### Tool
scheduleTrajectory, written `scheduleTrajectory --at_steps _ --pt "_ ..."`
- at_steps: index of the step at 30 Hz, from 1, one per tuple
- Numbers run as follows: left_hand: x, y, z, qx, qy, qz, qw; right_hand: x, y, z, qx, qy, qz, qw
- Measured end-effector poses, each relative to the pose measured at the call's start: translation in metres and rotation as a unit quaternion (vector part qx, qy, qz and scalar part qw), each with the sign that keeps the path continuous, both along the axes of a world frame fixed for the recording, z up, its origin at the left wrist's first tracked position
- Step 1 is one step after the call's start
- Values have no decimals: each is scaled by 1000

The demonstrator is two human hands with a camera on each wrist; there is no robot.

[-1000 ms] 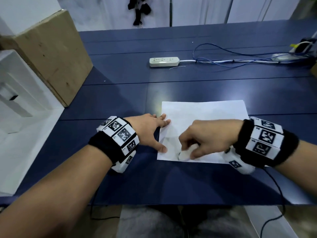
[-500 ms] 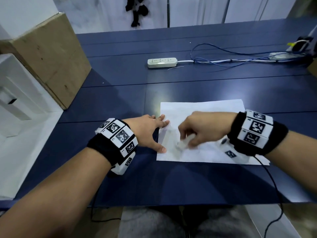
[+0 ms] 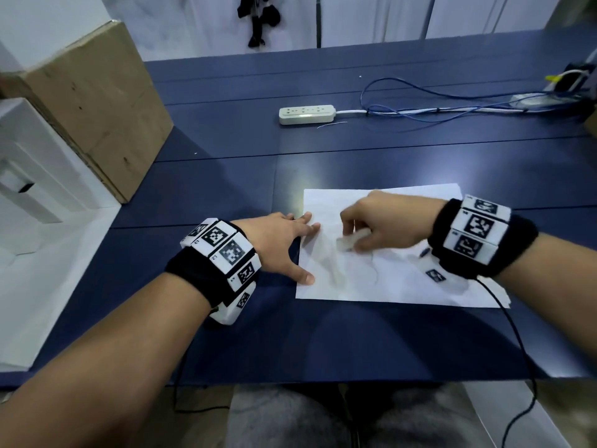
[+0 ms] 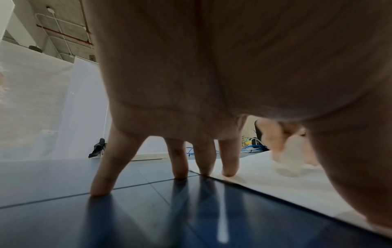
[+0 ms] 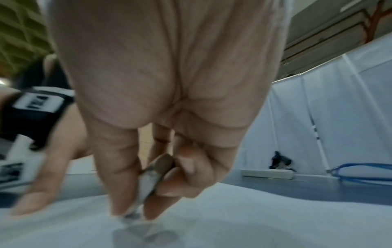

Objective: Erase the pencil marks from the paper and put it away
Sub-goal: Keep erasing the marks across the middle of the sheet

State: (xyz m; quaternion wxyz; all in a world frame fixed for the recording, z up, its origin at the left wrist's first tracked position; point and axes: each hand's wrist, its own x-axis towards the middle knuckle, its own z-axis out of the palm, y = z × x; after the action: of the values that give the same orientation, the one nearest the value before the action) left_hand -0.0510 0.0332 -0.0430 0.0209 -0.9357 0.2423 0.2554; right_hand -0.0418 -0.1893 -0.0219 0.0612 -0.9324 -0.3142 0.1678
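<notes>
Two hands over white paper sheet [image 3: 397, 279] lying flat on dark blue worktop [image 3: 226, 176], near front edge. Left hand [image 3: 277, 240] spread, fingers straight; thumb and forefinger tips press sheet's left edge, other fingertips on worktop beside it. Right hand [image 3: 384, 224]: grip pinching small white eraser [image 3: 350, 242] between thumb and fingers, eraser tip on paper; blurred. Faint grey pencil marks [image 3: 332, 263] near eraser. White power strip [image 3: 307, 114] and blue cables [image 3: 452, 105] well behind.

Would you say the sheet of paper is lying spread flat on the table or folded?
Spread flat, unfolded: the paper lies as a single sheet on the table, the left hand pressing its left edge.
</notes>
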Motion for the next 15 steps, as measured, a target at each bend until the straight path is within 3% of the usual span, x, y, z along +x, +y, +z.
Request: scheduleTrajectory --at_steps 3,6,8,15 --pt "0 -1 0 -1 -6 -1 1000 0 -2 -1 10 -23 -12 1000" --pt "0 1 -2 -8 -3 2 1000 -32 7 -5 16 82 75 994" --pt "1 0 -3 -7 -4 1 1000 -39 10 -5 12 116 90 989" --pt "0 -1 0 4 -8 0 1000 14 -5 1 -4 -2 -46 999"
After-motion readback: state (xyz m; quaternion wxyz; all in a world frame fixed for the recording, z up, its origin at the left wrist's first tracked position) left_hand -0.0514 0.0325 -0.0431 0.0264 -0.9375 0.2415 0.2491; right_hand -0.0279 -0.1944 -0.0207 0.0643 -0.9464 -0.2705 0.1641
